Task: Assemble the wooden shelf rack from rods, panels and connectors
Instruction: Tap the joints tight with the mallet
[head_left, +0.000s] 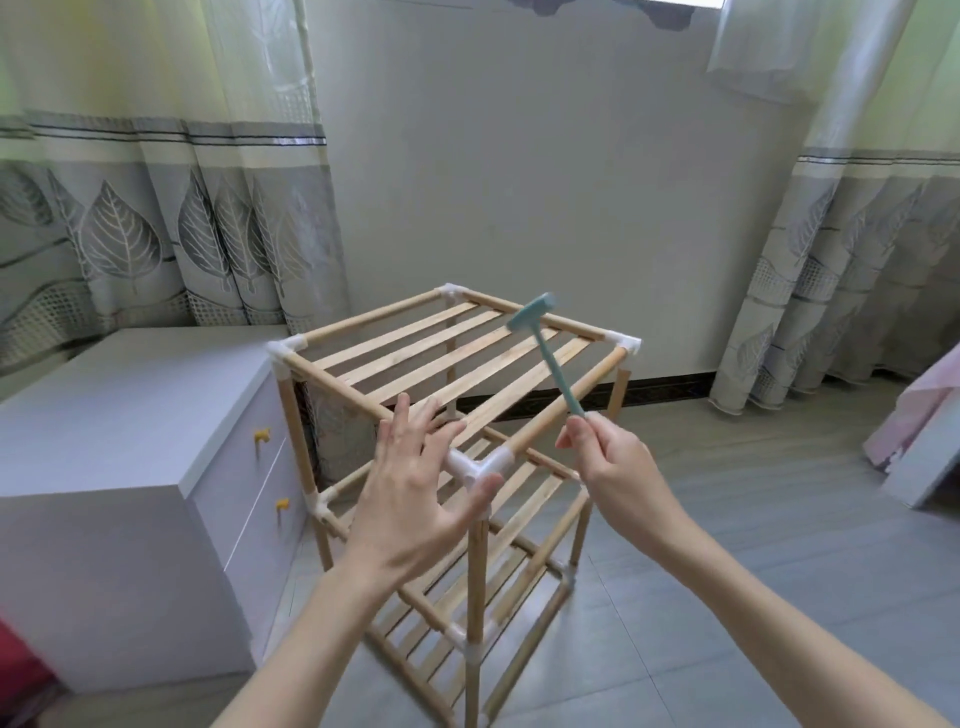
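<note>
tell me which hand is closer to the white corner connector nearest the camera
Left. The left hand is open right beside the near corner connector; the right hand holds the hammer off to its right.

A white drawer cabinet (130, 467) stands beside leaf-patterned curtains (156, 218).

Both forearms reach in from near, bare. Left hand (415, 499) flat, fingers straight and spread, palm facing down and away. Right hand (610, 462) raised slightly farther right, fingers and thumb curled in a pinch.
</note>
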